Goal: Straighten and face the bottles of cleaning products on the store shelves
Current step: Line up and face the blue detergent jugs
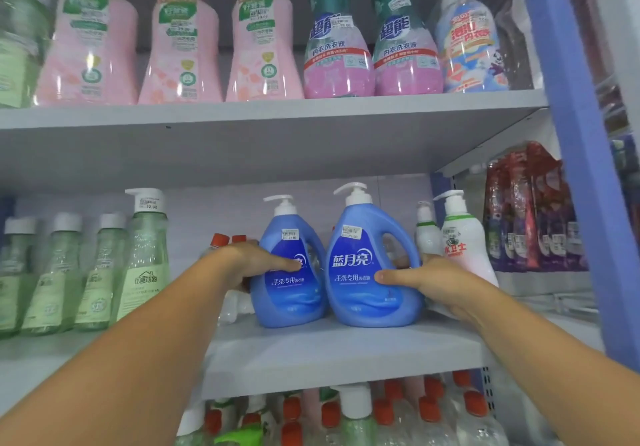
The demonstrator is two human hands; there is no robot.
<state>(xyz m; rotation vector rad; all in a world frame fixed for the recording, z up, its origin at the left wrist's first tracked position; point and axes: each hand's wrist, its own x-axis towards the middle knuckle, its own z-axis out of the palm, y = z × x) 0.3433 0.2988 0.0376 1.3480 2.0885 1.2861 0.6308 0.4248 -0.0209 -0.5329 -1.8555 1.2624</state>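
On the middle shelf (pixel 311 348), a row of pale green bottles (pixel 104 272) stands at the far left, well apart from the work. The left hand (pixel 256 262) wraps the left side of the left blue bottle (pixel 289 272), thumb laid across its label. Touching it on the right is the right blue bottle (pixel 370 265), gripped by the right hand (pixel 419 277) at the handle side, thumb on the label. Both of the 2 bottles stand upright, labels forward, set back from the shelf edge. Just beside the right hand is a white pump bottle (pixel 464 241); judging from the crowding, the knuckles could nudge it over if the blue pair is dragged forward carelessly.
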